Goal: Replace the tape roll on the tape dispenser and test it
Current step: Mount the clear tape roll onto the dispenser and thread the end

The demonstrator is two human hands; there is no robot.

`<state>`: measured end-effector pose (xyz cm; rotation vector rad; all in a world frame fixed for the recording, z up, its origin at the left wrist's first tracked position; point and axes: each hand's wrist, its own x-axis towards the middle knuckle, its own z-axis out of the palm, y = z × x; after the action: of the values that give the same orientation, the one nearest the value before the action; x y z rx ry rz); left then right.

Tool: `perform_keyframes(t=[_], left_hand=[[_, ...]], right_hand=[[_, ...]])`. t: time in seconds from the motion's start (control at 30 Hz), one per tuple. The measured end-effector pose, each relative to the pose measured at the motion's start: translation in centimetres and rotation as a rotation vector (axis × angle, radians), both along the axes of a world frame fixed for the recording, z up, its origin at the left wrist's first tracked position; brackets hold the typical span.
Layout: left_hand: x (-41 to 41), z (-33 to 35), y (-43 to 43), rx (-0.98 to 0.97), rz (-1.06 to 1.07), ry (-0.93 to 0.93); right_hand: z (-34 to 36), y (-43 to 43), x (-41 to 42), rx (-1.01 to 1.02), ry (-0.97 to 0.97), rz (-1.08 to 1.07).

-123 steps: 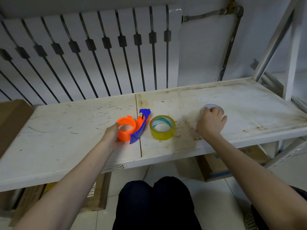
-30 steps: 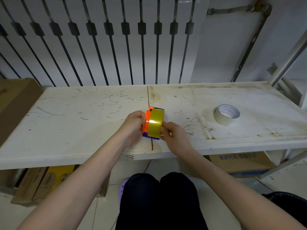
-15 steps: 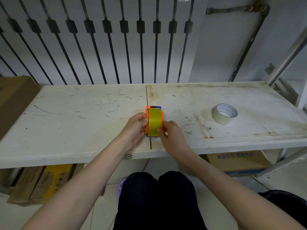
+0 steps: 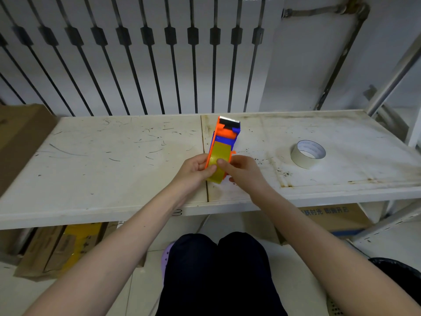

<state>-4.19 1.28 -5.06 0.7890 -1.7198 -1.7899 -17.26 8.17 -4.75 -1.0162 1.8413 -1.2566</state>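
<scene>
An orange and blue tape dispenser (image 4: 225,137) is held over the middle of the white surface (image 4: 114,156), close to the seam between its two panels. Its toothed cutting edge points away from the person, toward the radiator (image 4: 159,53) behind. A yellow tape roll (image 4: 219,156) is seated in the dispenser, on edge, with its outer band facing the camera.

The left hand (image 4: 195,171) is closed around the near left side of the dispenser, its thumb pressed on the band of the roll. The right hand (image 4: 242,171) is closed on the right side, with a fingertip laid on the roll just beside the left thumb. Whether a loose tape end is pinched between the two cannot be told from this angle. The dispenser's underside is hidden by the hands, so contact with the surface is uncertain.

A second roll, white (image 4: 308,153), lies flat on the surface well to the right, apart from both hands.

The surface is scratched and stained. Cardboard boxes (image 4: 330,216) are seen under it, and the person's dark-clothed knees (image 4: 216,270) are seen below its front edge.
</scene>
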Motion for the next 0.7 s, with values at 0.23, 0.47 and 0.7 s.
perform_keyframes(t=[0.23, 0.47, 0.7], left_hand=[[-0.3, -1.1, -0.4, 0.124, 0.124, -0.042], [0.2, -1.0, -1.0, 0.162, 0.079, -0.099], [0.6, -0.7, -1.6, 0.165, 0.046, -0.172]], right_hand=[[-0.7, 0.6, -0.6, -0.149, 0.530, -0.102], [-0.9, -1.6, -0.4, -0.159, 0.926, 0.075], [0.4, -3.8, -1.4, 0.008, 0.928, 0.158]])
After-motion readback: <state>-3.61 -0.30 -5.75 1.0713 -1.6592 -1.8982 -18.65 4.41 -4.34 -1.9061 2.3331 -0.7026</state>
